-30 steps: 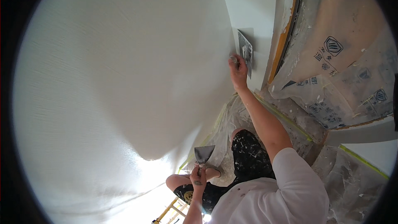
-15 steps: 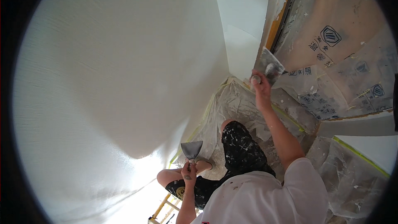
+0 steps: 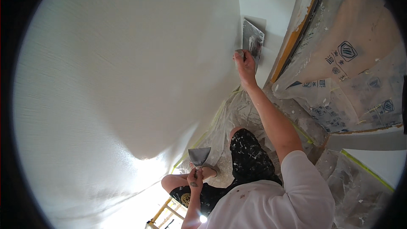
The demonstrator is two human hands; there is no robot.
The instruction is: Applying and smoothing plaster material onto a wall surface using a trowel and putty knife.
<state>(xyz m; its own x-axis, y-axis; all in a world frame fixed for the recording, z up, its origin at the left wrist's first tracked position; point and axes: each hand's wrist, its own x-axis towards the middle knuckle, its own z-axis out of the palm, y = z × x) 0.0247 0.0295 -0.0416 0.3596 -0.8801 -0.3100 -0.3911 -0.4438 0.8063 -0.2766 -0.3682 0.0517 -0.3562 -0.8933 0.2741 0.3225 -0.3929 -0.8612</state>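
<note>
My right hand (image 3: 246, 65) is closed round the handle of a plastering trowel (image 3: 257, 40). The trowel's flat metal blade, smeared with pale plaster, is held at the narrow white wall strip (image 3: 271, 4) beside the inner corner; whether the whole blade touches it I cannot tell. Lower down, my left hand (image 3: 195, 181) grips a putty knife (image 3: 199, 157) by its handle, the wide grey blade pointing up and away from me. This blade is held apart from the big white wall (image 3: 127, 59) on my left.
Clear plastic sheeting (image 3: 237, 110) covers the floor edge, fixed with yellow-green tape. Printed protective film (image 3: 347, 59) hangs at the right, next to an orange-brown frame edge (image 3: 296, 29). A yellow ladder (image 3: 163, 214) stands at lower left. A white panel (image 3: 377, 165) lies at the right.
My right hand has moved left and farther up with the trowel, from the frame's edge to the narrow wall strip by the corner. The left hand with the putty knife has hardly moved.
</note>
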